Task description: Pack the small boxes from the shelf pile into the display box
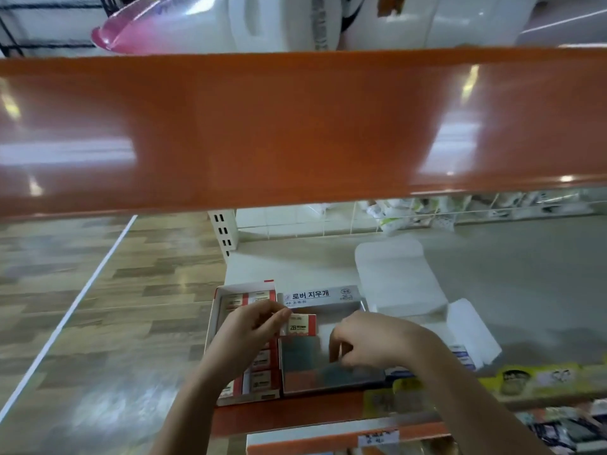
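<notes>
The left hand [249, 326] pinches a small box [300, 325] over the grey display box [328, 372] on the shelf [295, 261], likely to drop it in, while the right hand [371, 339], fingers curled, reaches inside, perhaps to tidy.

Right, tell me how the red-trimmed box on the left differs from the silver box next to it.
The red-trimmed box holds rows of small red-and-cream boxes; the silver box looks nearly empty. The red-trimmed box has white walls; the silver box is shiny grey, with a printed label on its far wall. Both sit open-topped, side by side at the shelf's front edge.
</notes>
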`<action>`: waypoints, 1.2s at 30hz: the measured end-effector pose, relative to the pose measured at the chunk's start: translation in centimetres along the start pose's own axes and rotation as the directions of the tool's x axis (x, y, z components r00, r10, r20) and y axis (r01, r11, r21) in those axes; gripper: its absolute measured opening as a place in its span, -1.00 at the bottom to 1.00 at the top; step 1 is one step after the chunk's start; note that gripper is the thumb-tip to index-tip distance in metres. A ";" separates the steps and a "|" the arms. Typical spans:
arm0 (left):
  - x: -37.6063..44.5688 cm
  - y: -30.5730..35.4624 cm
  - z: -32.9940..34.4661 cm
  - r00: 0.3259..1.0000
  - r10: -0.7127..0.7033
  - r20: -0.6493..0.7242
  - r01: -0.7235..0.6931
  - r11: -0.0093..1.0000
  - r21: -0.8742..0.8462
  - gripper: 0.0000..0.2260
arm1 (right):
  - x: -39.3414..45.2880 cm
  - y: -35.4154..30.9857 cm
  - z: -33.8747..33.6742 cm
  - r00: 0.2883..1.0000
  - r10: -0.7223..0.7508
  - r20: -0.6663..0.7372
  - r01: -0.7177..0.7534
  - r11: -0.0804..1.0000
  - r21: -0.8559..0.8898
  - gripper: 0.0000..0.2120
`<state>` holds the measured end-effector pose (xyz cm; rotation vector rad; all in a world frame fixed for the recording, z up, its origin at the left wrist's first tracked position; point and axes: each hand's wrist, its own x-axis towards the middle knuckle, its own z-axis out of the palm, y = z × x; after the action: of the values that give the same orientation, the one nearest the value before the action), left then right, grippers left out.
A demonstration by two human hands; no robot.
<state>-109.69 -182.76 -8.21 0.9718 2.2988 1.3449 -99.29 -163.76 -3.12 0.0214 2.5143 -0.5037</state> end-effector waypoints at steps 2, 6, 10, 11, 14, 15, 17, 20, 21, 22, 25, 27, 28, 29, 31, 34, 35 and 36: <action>-0.1 0.0 0.1 1.000 -0.020 0.003 0.020 0.999 -0.032 -0.84 | 0.1 0.1 0.0 1.000 -0.012 0.025 0.011 1.000 0.017 -0.76; 0.1 -0.1 0.0 0.999 -0.044 -0.009 0.044 0.999 0.004 -0.75 | 0.2 0.0 0.1 0.999 -0.017 0.050 0.017 1.000 0.001 -0.76; 0.6 0.4 -0.1 0.998 -0.040 -0.052 0.040 0.999 -0.001 -0.79 | 0.3 -0.3 0.6 1.000 0.002 0.016 -0.001 0.995 -0.098 -0.77; 0.6 0.6 -0.1 0.997 -0.042 -0.064 0.042 0.999 -0.008 -0.83 | 0.3 -0.4 0.7 1.000 0.003 0.001 -0.002 0.992 -0.127 -0.78; 0.5 1.1 -0.2 0.997 -0.044 -0.071 0.042 0.999 -0.020 -0.84 | 0.4 -0.6 1.1 0.999 -0.012 -0.048 0.005 0.987 -0.159 -0.78; 0.4 1.2 -0.3 0.996 -0.041 -0.076 0.039 0.999 -0.020 -0.84 | 0.3 -0.6 1.2 0.998 -0.021 -0.062 0.011 0.988 -0.156 -0.77; 0.1 1.2 -0.5 0.995 -0.038 -0.090 0.036 0.999 -0.022 -0.80 | 0.2 -0.6 1.3 0.995 -0.045 -0.093 0.029 0.986 -0.164 -0.76; -0.5 0.8 -0.7 0.993 -0.037 -0.115 0.033 0.999 -0.033 -0.70 | 0.3 -0.4 1.7 0.989 -0.064 -0.134 0.042 0.986 -0.161 -0.77; -0.7 0.6 -0.8 0.990 -0.036 -0.139 0.033 0.999 -0.028 -0.70 | 0.4 -0.4 1.8 0.988 -0.070 -0.141 0.047 0.986 -0.158 -0.78; -1.0 0.5 -0.9 0.986 -0.039 -0.161 0.036 0.999 -0.017 -0.70 | 0.5 -0.4 1.9 0.987 -0.079 -0.142 0.056 0.986 -0.156 -0.79; -1.8 0.2 -1.2 0.982 -0.042 -0.183 0.048 0.998 0.028 -0.71 | 0.7 -0.4 2.2 0.983 -0.112 -0.144 0.087 0.982 -0.167 -0.80; -2.3 0.1 -1.6 0.979 -0.053 -0.195 0.063 0.997 0.046 -0.71 | 0.9 -0.3 2.2 0.981 -0.133 -0.144 0.104 0.976 -0.193 -0.82; -2.4 0.2 -1.8 0.976 -0.066 -0.207 0.078 0.996 0.051 -0.72 | 1.0 -0.3 2.1 0.979 -0.144 -0.144 0.115 0.974 -0.197 -0.83; -2.5 0.2 -2.1 0.972 -0.080 -0.219 0.096 0.993 0.062 -0.74 | 1.1 -0.2 2.1 0.977 -0.156 -0.147 0.127 0.974 -0.185 -0.83; -2.5 0.0 -2.9 0.963 -0.109 -0.247 0.139 0.984 0.109 -0.82 | 1.4 -0.4 1.9 0.967 -0.179 -0.182 0.154 0.978 -0.143 -0.82; -2.5 -0.4 -4.0 0.955 -0.142 -0.260 0.193 0.964 0.183 -0.87 | 2.0 -1.2 1.6 0.937 -0.195 -0.289 0.178 0.980 -0.083 -0.82; -2.5 -0.6 -4.4 0.958 -0.143 -0.247 0.197 0.958 0.209 -0.89 | 2.2 -1.6 1.6 0.930 -0.186 -0.318 0.178 0.983 -0.056 -0.82; -2.4 -0.8 -4.7 0.963 -0.136 -0.233 0.192 0.952 0.238 -0.89 | 2.6 -2.0 1.6 0.922 -0.174 -0.347 0.174 0.984 -0.032 -0.82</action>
<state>-110.92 -187.75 -6.63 0.7132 2.7040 1.1501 -100.83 -166.47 -5.04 -0.1250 2.8812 -0.6170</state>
